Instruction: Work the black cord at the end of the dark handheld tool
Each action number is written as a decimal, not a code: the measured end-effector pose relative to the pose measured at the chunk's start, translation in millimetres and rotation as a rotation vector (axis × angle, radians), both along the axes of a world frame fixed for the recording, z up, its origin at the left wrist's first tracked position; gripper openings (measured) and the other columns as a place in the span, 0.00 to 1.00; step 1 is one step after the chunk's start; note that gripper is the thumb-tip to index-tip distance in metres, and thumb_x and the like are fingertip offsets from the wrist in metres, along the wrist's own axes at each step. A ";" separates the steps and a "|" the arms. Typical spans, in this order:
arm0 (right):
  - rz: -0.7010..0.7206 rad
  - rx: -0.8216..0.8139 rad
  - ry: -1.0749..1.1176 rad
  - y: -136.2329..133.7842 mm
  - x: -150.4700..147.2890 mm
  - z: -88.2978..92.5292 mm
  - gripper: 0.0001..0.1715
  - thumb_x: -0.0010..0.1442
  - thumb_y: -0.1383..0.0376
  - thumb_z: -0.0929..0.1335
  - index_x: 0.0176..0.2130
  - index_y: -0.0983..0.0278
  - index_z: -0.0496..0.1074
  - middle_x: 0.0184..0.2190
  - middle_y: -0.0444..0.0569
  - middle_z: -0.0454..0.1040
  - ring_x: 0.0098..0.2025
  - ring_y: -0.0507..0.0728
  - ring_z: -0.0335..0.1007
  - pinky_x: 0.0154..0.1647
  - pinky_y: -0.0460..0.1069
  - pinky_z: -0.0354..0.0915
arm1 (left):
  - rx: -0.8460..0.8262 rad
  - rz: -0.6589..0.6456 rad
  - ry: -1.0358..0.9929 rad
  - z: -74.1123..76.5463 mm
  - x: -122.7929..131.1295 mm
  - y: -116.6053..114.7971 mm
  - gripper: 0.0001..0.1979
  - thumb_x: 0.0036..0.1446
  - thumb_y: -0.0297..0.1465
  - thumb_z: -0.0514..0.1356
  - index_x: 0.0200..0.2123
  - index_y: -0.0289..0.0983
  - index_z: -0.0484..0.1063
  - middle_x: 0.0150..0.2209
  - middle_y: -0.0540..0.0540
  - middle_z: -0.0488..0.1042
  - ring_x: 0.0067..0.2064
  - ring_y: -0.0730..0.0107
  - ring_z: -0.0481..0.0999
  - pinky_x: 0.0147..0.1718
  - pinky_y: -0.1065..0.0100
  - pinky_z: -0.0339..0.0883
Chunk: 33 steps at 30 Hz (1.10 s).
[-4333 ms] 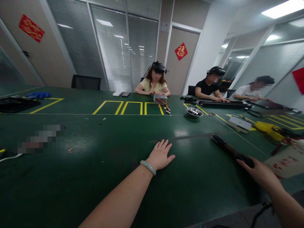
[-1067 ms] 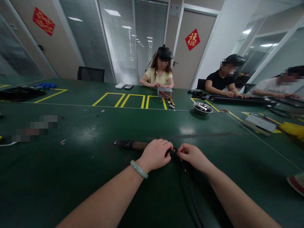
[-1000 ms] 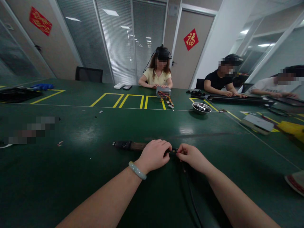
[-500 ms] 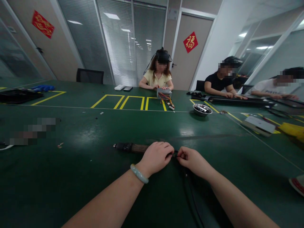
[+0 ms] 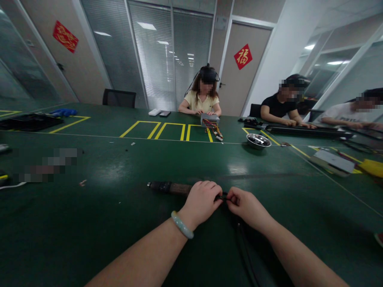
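A dark rod-shaped tool (image 5: pixel 167 187) lies across the green table (image 5: pixel 119 207), its tip pointing left. My left hand (image 5: pixel 203 201), with a pale bracelet at the wrist, is closed over the tool's right end. My right hand (image 5: pixel 247 205) pinches the small black part where a black cable (image 5: pixel 243 247) leaves the tool. The cable runs down toward me. The fingertips of both hands meet at that joint, which they mostly hide.
A steel bowl (image 5: pixel 258 140) and a metal box with coloured wires (image 5: pixel 210 119) stand further back. Three other people sit at the far side. A grey flat board (image 5: pixel 333 160) and a yellow object (image 5: pixel 372 167) lie at the right. Small scraps (image 5: pixel 82 183) lie at the left.
Several seconds ago my left hand lay flat and my right hand reached to the tool at the right. Now the tool lies in front of me with both hands closed on it; lately almost still.
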State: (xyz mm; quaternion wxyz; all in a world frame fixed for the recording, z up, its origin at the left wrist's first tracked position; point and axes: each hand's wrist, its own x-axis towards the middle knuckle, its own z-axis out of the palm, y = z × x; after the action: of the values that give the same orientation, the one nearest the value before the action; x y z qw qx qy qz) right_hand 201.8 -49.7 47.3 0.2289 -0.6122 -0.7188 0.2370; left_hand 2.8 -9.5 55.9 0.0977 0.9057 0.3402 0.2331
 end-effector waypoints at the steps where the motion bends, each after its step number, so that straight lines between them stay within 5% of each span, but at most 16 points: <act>1: -0.004 0.008 0.001 0.1 -0.4 0.0 0.01 0.56 0.65 0.66 0.33 0.60 0.68 0.23 0.40 0.69 0.24 0.51 0.64 0.26 0.46 0.55 | -0.003 0.012 -0.002 -0.3 0.8 -0.8 0.07 0.57 0.33 0.64 0.38 0.40 0.69 0.40 0.50 0.72 0.45 0.65 0.71 0.46 0.62 0.63; 33: 0.020 0.079 -0.027 -1.1 -4.7 5.0 0.04 0.57 0.65 0.66 0.35 0.60 0.72 0.26 0.42 0.72 0.27 0.52 0.65 0.28 0.46 0.57 | -0.004 -0.039 -0.002 1.9 0.2 1.5 0.02 0.60 0.30 0.61 0.37 0.40 0.71 0.41 0.49 0.74 0.46 0.65 0.71 0.47 0.62 0.62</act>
State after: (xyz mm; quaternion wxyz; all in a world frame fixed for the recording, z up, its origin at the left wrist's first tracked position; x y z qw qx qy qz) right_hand 197.1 -50.8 52.4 0.2407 -0.5987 -0.7366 0.2025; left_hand 3.0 -8.0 57.9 0.1044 0.9117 0.3231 0.2312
